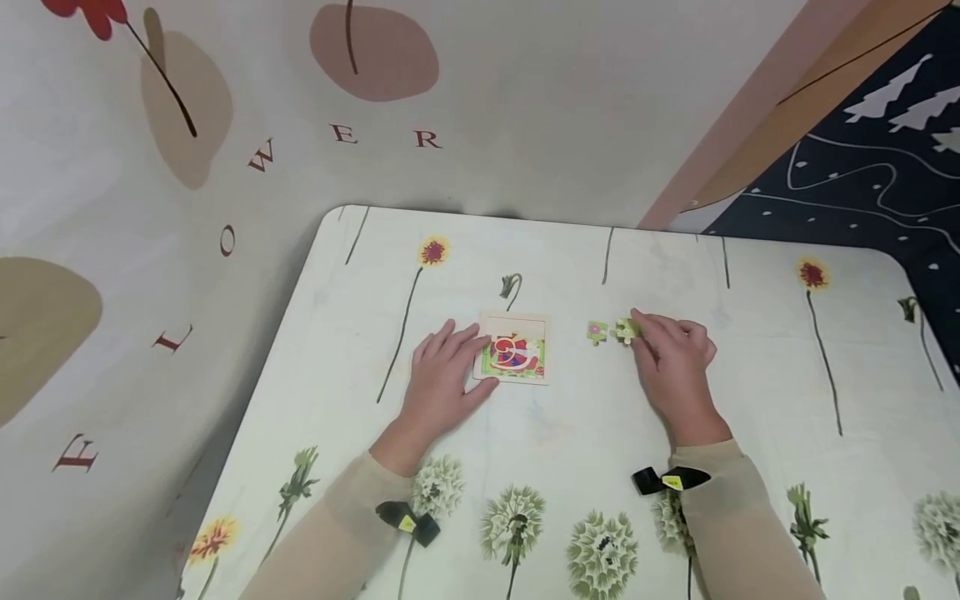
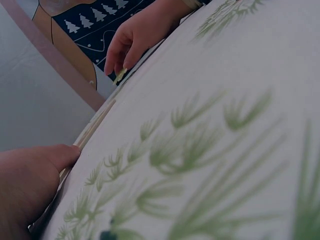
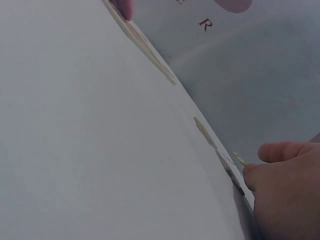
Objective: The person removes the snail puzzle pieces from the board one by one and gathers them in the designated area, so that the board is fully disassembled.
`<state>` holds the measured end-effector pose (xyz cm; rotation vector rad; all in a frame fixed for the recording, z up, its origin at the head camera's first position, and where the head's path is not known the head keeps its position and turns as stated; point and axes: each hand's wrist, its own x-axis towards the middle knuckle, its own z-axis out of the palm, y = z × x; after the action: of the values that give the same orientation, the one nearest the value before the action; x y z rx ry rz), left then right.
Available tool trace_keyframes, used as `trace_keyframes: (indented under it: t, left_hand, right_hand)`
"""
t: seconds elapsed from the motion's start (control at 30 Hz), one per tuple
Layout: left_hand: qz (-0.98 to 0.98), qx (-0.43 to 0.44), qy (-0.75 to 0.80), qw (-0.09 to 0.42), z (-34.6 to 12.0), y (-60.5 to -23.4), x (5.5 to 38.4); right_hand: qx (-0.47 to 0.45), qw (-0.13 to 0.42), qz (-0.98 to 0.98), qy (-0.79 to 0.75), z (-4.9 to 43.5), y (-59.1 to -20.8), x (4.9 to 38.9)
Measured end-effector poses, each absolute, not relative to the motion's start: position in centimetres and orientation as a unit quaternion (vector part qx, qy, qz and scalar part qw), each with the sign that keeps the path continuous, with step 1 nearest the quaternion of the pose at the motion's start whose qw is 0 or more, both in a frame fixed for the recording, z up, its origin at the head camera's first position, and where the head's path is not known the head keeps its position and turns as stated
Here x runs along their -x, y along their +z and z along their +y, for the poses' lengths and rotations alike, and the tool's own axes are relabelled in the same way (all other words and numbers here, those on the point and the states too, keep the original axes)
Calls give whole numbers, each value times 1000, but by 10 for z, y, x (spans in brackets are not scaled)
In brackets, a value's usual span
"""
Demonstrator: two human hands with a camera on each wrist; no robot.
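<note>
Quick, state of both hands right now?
Left hand: open, resting on the edge of the puzzle board.
Right hand: closed, pinching a small puzzle piece.

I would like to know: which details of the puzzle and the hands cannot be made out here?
Left edge of the puzzle board: partly covered by the left hand, head view.
Printed picture: unreadable in both wrist views, which see the board nearly edge-on.
Right end of the puzzle piece: hidden by the right hand, head view.
Part of the left hand: cut off by the left wrist view's left edge.
</note>
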<state>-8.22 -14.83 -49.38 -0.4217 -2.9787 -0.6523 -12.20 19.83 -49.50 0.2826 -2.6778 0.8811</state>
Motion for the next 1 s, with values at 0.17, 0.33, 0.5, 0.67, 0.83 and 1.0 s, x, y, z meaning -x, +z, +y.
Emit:
trace_keyframes:
  t: [0.17,0.33,0.5,0.67,0.83,1.0]
  left_hand:
    - [-968,137,-209,32,-149,-495,82]
    - [-966,139,-212,40,-149,-497,82]
    - [-965,141,-217,45,-150,-498,82]
    - [-964,143,-218,52,-150,-498,83]
    - [-964,143,-219,54,-151,-497,82]
    - [-966,137,-217,43,-150,-498,82]
  right_hand:
    - [-77,144,-937,309,210,-496,119]
    - [-50,126,-944,300,220,-494,117]
    - [-34,121,-947,295,227,-493,115]
    - [-31,122,-948,292,229,-493,115]
    - [-20,111,-950,293,228,-492,115]
    - [-7,94,-949,301,229,-491,114]
